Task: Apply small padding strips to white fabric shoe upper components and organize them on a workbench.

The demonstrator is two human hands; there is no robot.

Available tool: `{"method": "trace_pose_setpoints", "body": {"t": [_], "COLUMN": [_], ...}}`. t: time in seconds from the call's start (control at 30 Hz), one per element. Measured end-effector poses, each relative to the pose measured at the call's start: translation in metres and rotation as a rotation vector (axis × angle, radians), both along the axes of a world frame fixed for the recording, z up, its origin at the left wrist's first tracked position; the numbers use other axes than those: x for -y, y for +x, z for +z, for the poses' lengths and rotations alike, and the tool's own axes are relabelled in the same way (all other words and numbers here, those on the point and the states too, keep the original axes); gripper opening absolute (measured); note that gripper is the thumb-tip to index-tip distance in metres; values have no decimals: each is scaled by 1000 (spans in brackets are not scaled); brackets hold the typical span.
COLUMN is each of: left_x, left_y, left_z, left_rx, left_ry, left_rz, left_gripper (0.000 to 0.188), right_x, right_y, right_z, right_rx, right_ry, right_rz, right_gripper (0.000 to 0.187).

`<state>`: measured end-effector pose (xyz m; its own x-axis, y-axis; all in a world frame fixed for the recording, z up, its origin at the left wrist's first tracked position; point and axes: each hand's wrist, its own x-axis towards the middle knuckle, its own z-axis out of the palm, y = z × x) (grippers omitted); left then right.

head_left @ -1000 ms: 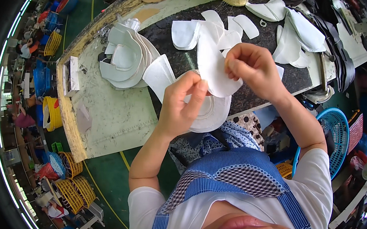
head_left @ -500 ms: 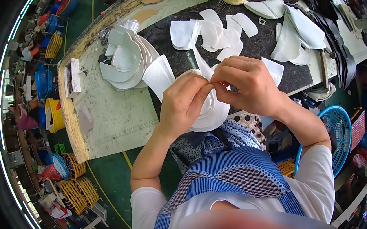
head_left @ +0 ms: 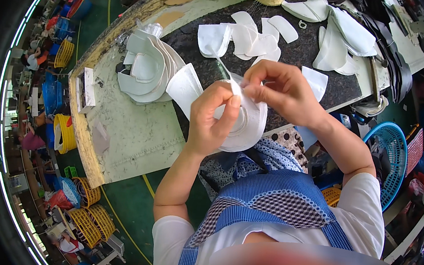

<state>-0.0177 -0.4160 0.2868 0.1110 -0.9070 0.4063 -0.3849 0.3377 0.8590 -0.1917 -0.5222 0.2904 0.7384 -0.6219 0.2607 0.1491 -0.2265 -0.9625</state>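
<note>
My left hand (head_left: 212, 117) pinches a small white piece (head_left: 236, 88) between thumb and fingers, its narrow pale end pointing up and away. Close beside it, my right hand (head_left: 283, 92) has thumb and fingers bent together near the same piece; whatever they grip is too small to make out. Under both hands lies a larger rounded white piece (head_left: 253, 131), partly covered by my fingers. A flat white piece (head_left: 184, 90) rests just left of my left hand. Beyond the hands is a white curved piece (head_left: 214, 39).
A stack of rounded white pieces (head_left: 144, 72) stands on the table (head_left: 144, 146) at left. Loose white cut pieces (head_left: 254, 39) lie ahead, with larger white pieces (head_left: 351, 36) at far right. A blue basket (head_left: 397, 155) stands right, a small white box (head_left: 86, 90) at the left edge.
My right hand has shifted slightly away from my left, and its fingers have opened out a little. The white piece between the hands now tilts upright; the left hand keeps its pinch.
</note>
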Motion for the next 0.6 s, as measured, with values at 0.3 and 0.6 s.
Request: {"method": "trace_pose_setpoints", "body": {"t": [0.3, 0.6], "left_x": [2, -21], "left_y": [-7, 30], "left_z": [2, -5], "left_rx": [47, -333], "left_ry": [-102, 35], "left_rz": [76, 112], "left_gripper": [9, 13], "right_x": [2, -33], "right_y": [-70, -290], "right_z": [-2, -118], "right_rx": [421, 155], "right_ry": [948, 709], "right_rz": [-139, -380], "right_gripper": [10, 30]}}
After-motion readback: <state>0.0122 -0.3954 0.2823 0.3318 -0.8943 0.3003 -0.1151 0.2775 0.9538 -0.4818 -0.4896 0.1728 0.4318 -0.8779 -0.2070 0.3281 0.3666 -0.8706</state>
